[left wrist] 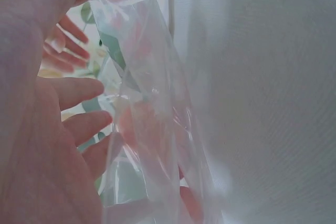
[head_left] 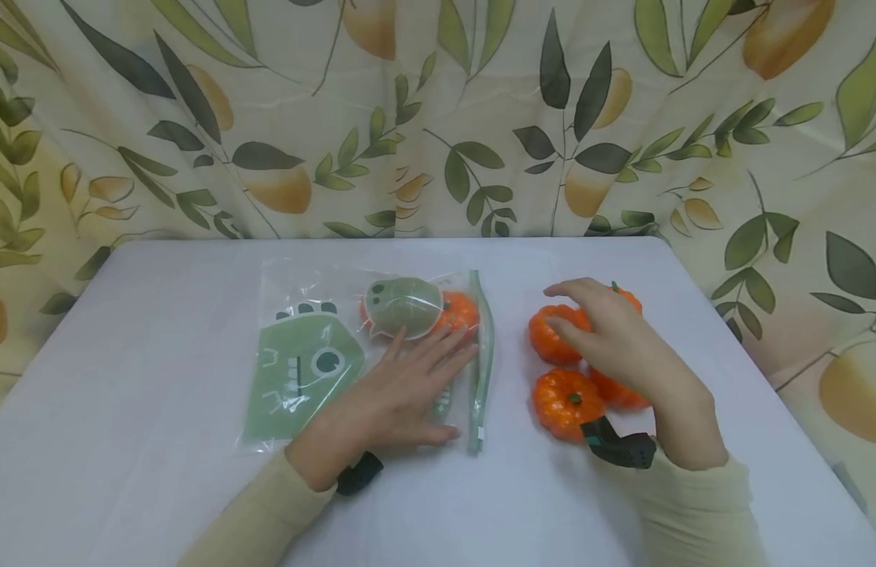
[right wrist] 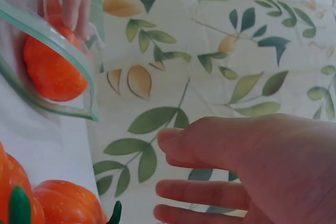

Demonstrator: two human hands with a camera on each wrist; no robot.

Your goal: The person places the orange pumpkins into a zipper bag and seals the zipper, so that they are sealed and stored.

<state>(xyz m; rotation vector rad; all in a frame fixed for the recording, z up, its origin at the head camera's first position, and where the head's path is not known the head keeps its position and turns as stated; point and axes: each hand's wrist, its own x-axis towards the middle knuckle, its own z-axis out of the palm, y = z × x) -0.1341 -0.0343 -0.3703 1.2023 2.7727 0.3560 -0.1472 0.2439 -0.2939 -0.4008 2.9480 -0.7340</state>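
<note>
A clear zip bag (head_left: 476,370) with a green monster print lies on the table. My left hand (head_left: 402,386) rests on it with fingers spread; the left wrist view has the clear plastic (left wrist: 157,87) beside that hand's fingers. Inside the bag, near its zip end, is a small orange pumpkin (head_left: 459,311), also seen through the bag's mouth in the right wrist view. My right hand (head_left: 618,339) hovers over several loose orange pumpkins, its fingers loosely bent and holding nothing. One pumpkin (head_left: 567,403) sits nearest me, another (head_left: 554,337) just behind it; the hand partly covers the others.
A white cloth covers the table (head_left: 140,354). Behind it hangs a curtain (head_left: 438,118) printed with leaves and fruit. The bag's green zip edge stands between the bag and the loose pumpkins. Black straps circle both wrists.
</note>
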